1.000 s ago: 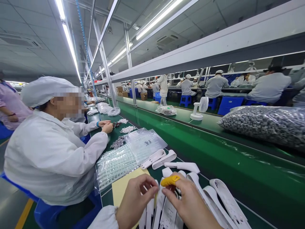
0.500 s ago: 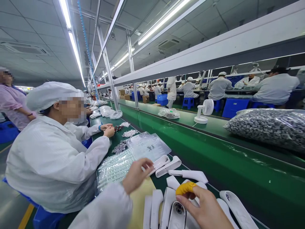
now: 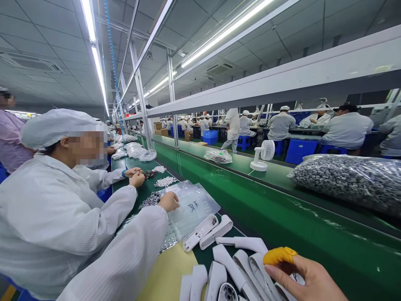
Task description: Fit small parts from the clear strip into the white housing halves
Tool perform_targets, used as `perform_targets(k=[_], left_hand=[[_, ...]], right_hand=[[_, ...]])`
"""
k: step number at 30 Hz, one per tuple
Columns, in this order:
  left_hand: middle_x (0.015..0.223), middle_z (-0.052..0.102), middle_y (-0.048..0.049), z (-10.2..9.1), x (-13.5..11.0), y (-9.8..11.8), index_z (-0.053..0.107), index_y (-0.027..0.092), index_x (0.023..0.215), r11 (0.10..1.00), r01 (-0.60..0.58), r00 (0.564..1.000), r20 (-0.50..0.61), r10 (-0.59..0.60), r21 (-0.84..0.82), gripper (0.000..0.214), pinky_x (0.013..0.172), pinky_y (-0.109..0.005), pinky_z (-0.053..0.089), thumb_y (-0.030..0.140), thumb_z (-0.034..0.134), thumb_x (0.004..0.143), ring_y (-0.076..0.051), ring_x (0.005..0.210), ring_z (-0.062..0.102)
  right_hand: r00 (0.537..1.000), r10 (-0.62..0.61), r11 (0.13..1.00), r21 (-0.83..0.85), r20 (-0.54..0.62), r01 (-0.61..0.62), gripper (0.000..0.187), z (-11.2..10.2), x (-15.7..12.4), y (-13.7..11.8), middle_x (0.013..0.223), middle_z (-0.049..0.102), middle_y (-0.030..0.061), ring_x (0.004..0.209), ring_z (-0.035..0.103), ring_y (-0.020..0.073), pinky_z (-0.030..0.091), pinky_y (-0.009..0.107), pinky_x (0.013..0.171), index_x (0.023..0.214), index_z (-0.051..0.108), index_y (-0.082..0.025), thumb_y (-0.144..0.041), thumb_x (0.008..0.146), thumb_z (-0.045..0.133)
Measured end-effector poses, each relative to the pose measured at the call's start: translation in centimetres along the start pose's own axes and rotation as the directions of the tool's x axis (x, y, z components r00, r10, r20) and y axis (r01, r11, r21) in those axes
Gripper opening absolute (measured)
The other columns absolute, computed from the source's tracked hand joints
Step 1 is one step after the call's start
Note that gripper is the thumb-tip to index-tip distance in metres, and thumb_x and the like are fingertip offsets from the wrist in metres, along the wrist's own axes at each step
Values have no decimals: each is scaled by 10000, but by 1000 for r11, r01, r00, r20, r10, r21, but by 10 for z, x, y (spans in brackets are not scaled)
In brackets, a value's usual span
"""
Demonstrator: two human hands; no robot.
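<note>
My left hand point(image 3: 169, 201) reaches out over the clear plastic bags point(image 3: 200, 209), beside a small pile of grey parts point(image 3: 151, 200). Its fingers are curled together, and whatever they hold is hidden. At the lower right is my right hand point(image 3: 305, 274), with a yellow finger cot point(image 3: 280, 255) on one finger. Thumb and covered finger meet in a pinch above several white plastic handle shells point(image 3: 230, 265); anything between the tips is too small or hidden to make out. Two open shells, one with its hollow inside up point(image 3: 200, 233), lie at the bags' near edge.
A co-worker point(image 3: 59, 200) in white sits close on my left, hands at small red and white parts point(image 3: 165, 182). Yellow paper point(image 3: 169, 271) lies on the bench. Beyond the green belt point(image 3: 282, 217) stand a white fan point(image 3: 263, 154) and a big bag of grey parts point(image 3: 347, 177).
My left hand has moved forward and left, from near the open shells to over the plastic bags by the grey pile. My right hand has shifted right, still pinched. The view has turned slightly.
</note>
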State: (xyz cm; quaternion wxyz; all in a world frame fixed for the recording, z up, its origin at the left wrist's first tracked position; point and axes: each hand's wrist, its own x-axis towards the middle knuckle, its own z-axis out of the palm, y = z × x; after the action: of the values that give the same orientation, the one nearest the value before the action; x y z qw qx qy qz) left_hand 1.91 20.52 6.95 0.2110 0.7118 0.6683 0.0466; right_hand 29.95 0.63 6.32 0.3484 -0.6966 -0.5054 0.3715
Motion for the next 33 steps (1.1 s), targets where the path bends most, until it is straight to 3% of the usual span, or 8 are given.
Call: perform_targets(k=[5,9,16,20,23,26,29,33], left_hand=[[753,596,8,-26,-19,7,587,115,836,982,-166,966,183,180,-92,149,602,-259,487,258,551,813,-107,657,569],[621,544,45,-33,-38,21,581,117,717,939,-290,925,197,324,-182,134,528,-213,433,238,609,767,-76,554,508],[427,363,113,-11,-54,39,403,155,518,889,-360,911,100,400,-282,384,399,-172,240,325,739,595,-37,396,327],[414,353,115,-2,-64,45,370,187,527,855,-401,894,63,444,-328,422,382,-185,250,472,678,579,-48,365,339],[404,329,101,-8,-73,50,410,197,531,846,-444,888,-23,459,-294,377,374,-202,224,528,538,658,-61,343,312],[409,332,76,-23,-80,55,444,197,525,866,-469,874,-230,428,-173,335,429,-221,205,468,478,719,-84,396,312],[438,340,62,-41,-87,59,446,196,538,888,-456,795,-472,382,-50,296,486,-238,167,408,507,735,-102,470,304],[446,333,65,-64,-93,63,484,197,561,891,-455,685,-633,360,15,258,510,-244,144,372,558,735,-103,486,298]], right_hand=[[992,-126,992,-27,3,126,386,-4,7,-12,770,680,54,745,619,232,477,298,690,730,673,-211,-546,601,530],[955,-296,955,-22,-15,296,290,-2,17,-32,753,679,52,705,620,208,476,285,652,737,662,-188,-440,686,528],[744,-668,733,-156,21,662,154,29,36,-82,827,677,35,745,611,143,455,239,690,838,632,-166,-223,799,494],[710,-689,656,-289,148,697,159,49,48,-88,784,668,42,705,606,141,410,225,625,797,621,-162,-191,830,468],[725,-656,608,-422,209,673,176,58,59,-87,692,645,65,631,594,172,352,250,550,742,608,-140,-172,826,457],[741,-626,567,-511,243,646,136,63,68,-91,696,642,62,642,594,187,315,254,533,757,612,-154,-163,798,483],[751,-608,545,-552,258,631,112,66,74,-102,712,642,42,673,590,180,322,250,540,740,619,-174,-144,761,513],[787,-579,580,-572,212,580,121,69,82,-121,751,632,35,718,580,171,391,279,596,782,616,-157,-244,780,532]])
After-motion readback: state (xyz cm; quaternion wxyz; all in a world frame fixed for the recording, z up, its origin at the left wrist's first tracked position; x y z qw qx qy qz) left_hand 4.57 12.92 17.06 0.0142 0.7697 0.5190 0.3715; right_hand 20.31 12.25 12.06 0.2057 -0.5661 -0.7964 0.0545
